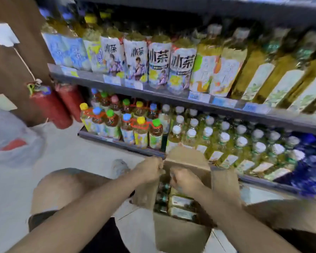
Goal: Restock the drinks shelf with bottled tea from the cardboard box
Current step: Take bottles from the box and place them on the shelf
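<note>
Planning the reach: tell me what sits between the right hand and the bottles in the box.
Head view: nothing; right hand is already down among the bottles inside the cardboard box.

The cardboard box (pixel 181 238) is plain brown corrugated board, matt and unprinted, its flaps slightly rough at the edges. The bottled tea (pixel 181 202) inside it is clear plastic with glossy paper-look labels. The drinks shelf (pixel 171 96) has a dark grey front rail, smooth with a dull sheen, apparently painted metal, with small glossy price tags along its front edge. Bottles on the lower tier (pixel 224 137) are transparent plastic with smooth white caps. The two fire extinguishers (pixel 53 106) at the shelf's left end are red with a semi-gloss finish. The plastic bag (pixel 13 141) is thin, translucent and crinkled. The floor (pixel 66 156) is pale, smooth tile.
</note>
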{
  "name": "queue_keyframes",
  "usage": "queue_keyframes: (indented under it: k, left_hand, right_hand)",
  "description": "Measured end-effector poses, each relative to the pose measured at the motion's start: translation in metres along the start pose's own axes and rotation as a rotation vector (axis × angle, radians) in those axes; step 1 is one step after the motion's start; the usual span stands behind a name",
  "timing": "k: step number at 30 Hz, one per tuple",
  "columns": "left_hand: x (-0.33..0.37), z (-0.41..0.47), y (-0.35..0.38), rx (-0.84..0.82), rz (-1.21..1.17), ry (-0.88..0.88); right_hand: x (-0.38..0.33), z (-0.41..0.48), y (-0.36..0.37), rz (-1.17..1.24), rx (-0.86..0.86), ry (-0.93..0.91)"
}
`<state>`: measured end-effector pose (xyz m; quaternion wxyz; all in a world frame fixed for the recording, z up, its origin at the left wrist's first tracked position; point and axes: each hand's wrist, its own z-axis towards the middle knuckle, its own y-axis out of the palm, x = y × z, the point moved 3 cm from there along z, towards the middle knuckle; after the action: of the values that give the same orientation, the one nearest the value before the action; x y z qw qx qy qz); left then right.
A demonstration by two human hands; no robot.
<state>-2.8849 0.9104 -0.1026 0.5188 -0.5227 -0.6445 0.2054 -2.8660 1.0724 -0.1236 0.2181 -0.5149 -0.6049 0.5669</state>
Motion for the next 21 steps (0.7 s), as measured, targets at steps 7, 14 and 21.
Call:
queue_keyframes:
  k: [7, 14, 21]
  left_hand:
    - [-0.038, 0.01, 0.057, -0.115, -0.022, -0.068]
    - [-0.034, 0.023, 0.057, -0.175, -0.017, -0.087]
    - [-0.026, 0.027, 0.047, -0.253, 0.022, -0.098]
  right_hand:
    - [0.037, 0.017, 0.145, -0.024, -0.537, -0.032]
    - [0.031, 0.042, 0.199, -0.027, -0.723, 0.076]
    - [0.032, 0.045, 0.118, 0.309, -0.674, 0.056]
